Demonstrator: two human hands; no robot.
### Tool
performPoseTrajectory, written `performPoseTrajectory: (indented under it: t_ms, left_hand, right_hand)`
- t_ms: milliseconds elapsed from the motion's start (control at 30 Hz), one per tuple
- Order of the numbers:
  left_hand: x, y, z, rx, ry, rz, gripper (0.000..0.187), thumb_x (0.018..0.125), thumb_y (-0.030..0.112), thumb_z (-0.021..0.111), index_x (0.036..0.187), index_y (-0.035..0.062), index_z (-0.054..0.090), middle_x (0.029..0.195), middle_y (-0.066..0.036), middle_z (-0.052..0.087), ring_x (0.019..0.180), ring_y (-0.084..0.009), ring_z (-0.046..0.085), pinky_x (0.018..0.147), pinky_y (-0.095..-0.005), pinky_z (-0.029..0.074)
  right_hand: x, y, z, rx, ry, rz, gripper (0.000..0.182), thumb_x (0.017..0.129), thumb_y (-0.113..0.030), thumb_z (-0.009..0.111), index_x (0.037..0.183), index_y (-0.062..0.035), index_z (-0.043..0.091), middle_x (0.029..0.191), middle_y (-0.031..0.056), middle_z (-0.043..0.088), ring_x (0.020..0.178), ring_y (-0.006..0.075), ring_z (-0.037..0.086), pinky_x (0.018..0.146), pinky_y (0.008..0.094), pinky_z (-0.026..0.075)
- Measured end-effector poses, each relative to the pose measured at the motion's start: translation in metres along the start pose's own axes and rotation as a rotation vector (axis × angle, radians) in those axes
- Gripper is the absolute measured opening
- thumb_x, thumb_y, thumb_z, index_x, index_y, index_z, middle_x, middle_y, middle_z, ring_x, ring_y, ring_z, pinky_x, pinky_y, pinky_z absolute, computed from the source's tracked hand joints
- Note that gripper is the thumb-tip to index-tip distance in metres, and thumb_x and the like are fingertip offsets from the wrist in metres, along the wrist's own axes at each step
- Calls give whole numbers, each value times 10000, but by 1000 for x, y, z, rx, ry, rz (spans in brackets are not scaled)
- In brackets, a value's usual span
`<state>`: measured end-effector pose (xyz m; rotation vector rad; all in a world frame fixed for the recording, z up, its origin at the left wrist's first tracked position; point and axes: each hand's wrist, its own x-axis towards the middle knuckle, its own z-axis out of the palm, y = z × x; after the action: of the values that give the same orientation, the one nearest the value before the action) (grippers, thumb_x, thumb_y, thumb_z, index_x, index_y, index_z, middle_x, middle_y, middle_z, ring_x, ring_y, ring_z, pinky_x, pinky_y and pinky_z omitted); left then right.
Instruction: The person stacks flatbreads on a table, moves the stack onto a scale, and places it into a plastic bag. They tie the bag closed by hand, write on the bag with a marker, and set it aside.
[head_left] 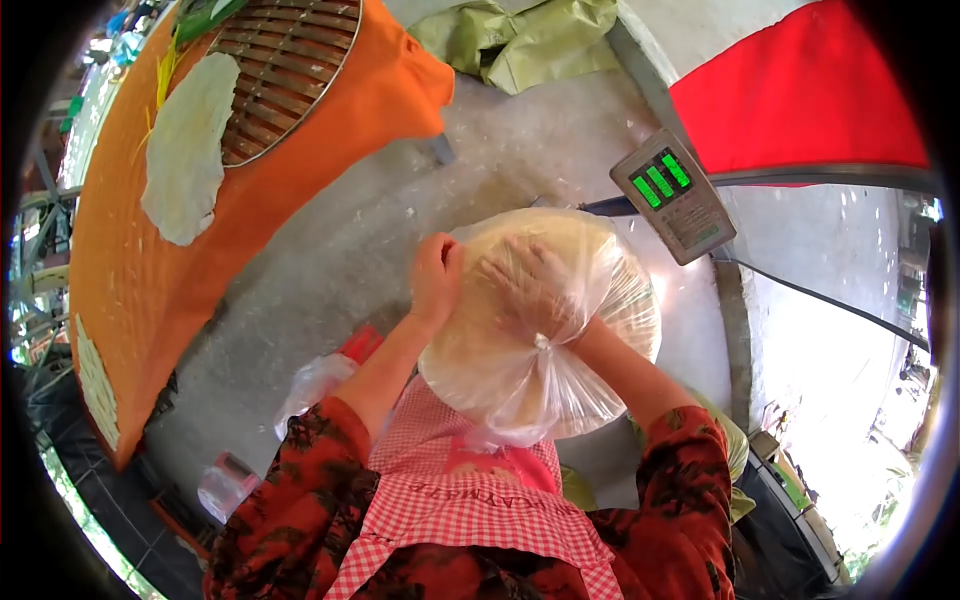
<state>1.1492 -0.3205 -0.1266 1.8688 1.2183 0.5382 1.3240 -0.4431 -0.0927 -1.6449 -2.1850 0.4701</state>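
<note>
A large clear plastic bag (590, 390), full of pale yellowish round, flat-looking contents, stands in front of my apron. Its film is gathered into a twisted knot near the middle. My left hand (437, 275) is at the bag's left edge, fingers curled in against the plastic. Over the top of the contents lies my right hand (535, 280), fingers spread and partly veiled by the translucent film. Beyond the bag, to the right, a digital scale display (673, 196) shows green lit digits.
On the left, an orange cloth (250, 200) covers a table with a slatted round bamboo tray (285, 75) and a pale flat sheet (190, 150). Red fabric (800, 95) lies at upper right. An olive tarp (520, 45) and plastic-wrapped items (310, 390) rest on the concrete floor.
</note>
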Motion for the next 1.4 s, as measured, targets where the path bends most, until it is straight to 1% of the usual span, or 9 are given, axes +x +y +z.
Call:
performPoseTrajectory:
  t_ms: [133,333,533,633,733,833,933,1333,1400]
  left_hand:
    - [3,-18,5,-82,45,-158,113,895,128,583,884,16,572,808,-173,610,749,-320,582,684,-371,462]
    - [-1,-19,5,-228,88,-205,150,918,163,569,901,15,576,778,-143,609,717,-274,565,691,-353,465]
    - [9,-6,8,-120,-7,-60,178,916,207,598,910,29,583,804,-74,590,716,-206,522,686,-314,445]
    - [18,-23,13,-290,-242,-180,192,922,232,599,951,42,602,874,-84,586,753,-209,530,706,-323,448]
    - [14,-7,9,-260,-253,-282,153,946,195,577,948,42,588,806,-4,551,755,-101,483,687,-262,414]
    - [11,-13,15,-166,-176,-114,177,951,211,557,954,38,592,810,-39,566,753,-127,502,695,-277,423]
    - [10,-22,20,-105,-179,-65,246,950,270,547,985,34,607,935,-163,601,839,-294,570,765,-377,452]
    - [18,-23,16,35,-239,48,263,963,287,503,954,41,595,930,-190,612,900,-371,569,789,-441,446]
    - [10,-23,20,62,-163,133,267,965,294,497,958,46,597,918,-185,613,890,-369,571,786,-437,447]
  right_hand:
    - [0,6,2,75,131,-11,814,763,-377,727,1424,-27,405,1453,138,432,1400,364,322,1102,529,247]
    - [13,-1,-3,11,-107,100,842,791,-540,631,1456,-85,386,1512,102,361,1433,350,242,1119,552,165]
    - [14,-2,-4,-73,-144,97,868,786,-596,612,1489,-162,346,1526,88,335,1432,364,220,1129,546,119]
    - [7,1,8,-78,-54,80,859,780,-601,616,1485,-185,356,1519,84,345,1437,367,211,1130,543,120]
    - [7,1,4,-11,-38,67,881,773,-592,628,1481,-142,357,1522,115,335,1433,369,223,1133,536,150]
    - [7,5,11,-39,-50,65,924,769,-585,637,1468,-54,350,1523,172,316,1424,379,242,1144,522,179]
    - [-11,7,10,93,73,194,985,754,-595,646,1450,28,333,1520,219,296,1415,394,257,1161,506,184]
    - [-13,2,13,-57,119,431,1069,737,-680,604,1450,56,301,1541,226,250,1438,378,204,1190,488,127]
    - [-17,-12,1,-190,-14,515,1067,746,-680,598,1457,52,284,1545,221,242,1436,387,194,1188,491,129]
